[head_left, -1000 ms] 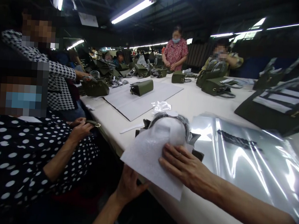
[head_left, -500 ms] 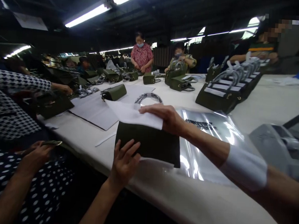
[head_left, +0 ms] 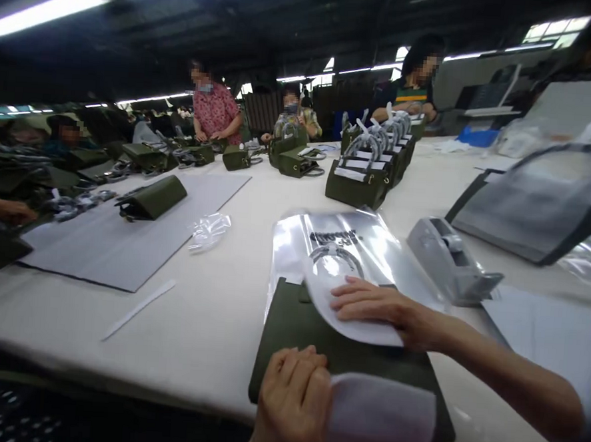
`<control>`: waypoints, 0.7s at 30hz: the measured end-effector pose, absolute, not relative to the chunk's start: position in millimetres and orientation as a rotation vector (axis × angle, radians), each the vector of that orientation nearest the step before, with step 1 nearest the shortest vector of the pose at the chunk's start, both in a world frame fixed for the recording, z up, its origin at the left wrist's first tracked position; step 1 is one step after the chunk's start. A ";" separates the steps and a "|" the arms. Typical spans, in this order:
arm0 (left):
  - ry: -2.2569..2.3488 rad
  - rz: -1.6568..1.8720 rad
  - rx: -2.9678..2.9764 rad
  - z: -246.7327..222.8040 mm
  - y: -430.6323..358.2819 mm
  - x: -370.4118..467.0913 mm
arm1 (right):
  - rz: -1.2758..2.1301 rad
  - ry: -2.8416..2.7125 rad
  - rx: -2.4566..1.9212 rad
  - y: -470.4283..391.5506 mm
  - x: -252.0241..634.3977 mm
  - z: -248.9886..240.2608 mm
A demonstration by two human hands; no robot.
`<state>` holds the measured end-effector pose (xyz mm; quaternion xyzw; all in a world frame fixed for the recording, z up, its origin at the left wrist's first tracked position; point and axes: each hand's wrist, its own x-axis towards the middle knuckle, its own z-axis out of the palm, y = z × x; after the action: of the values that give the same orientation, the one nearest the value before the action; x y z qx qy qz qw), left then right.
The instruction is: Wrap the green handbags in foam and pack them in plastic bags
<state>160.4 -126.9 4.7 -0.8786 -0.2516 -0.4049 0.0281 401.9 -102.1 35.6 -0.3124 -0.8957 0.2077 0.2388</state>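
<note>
A dark green handbag [head_left: 289, 327] lies flat in front of me, its wrapped handle [head_left: 341, 254] pointing away. My right hand [head_left: 374, 312] lies over a thin white sheet [head_left: 328, 300] raised above the bag's upper part. Its fingers are straight and together on top of the sheet; its thumb is hidden, seemingly under the sheet's edge. My left hand [head_left: 297, 401] is closed in a fist at the bag's near left side. Beside that fist a white flap [head_left: 384, 410] curls over the near edge; what the fingers grip is hidden. Clear plastic [head_left: 284, 247] lies beneath and beyond the bag.
A grey tape dispenser [head_left: 451, 257] stands right of the plastic. Further right is another covered handbag [head_left: 531, 202]. A row of green handbags [head_left: 355, 184] stands beyond. At left are a grey board [head_left: 123, 257] with a green bag, a white strip [head_left: 140, 310] and crumpled plastic [head_left: 209, 232]. Co-workers surround the table.
The view has swung right, bringing in the tape dispenser and covered bag. My left hand has gone from spread fingers to a fist. The handbag now shows more of its surface.
</note>
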 end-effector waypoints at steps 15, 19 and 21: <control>-0.200 -0.647 -2.875 57.0 -57.3 224.6 | 0.386 -2.433 -0.944 -124.5 425.9 14.5; -0.285 -0.628 -3.027 52.7 -50.5 213.8 | 0.308 -2.260 -0.881 -122.0 426.0 5.6; -0.397 -0.540 -3.057 52.2 -51.1 210.2 | 0.234 -2.141 -0.973 -128.1 425.3 5.1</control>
<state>210.2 -51.1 52.2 -0.9768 -0.1268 -0.1724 0.0059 425.3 -128.1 5.1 -0.3810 -0.8382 0.0917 0.3793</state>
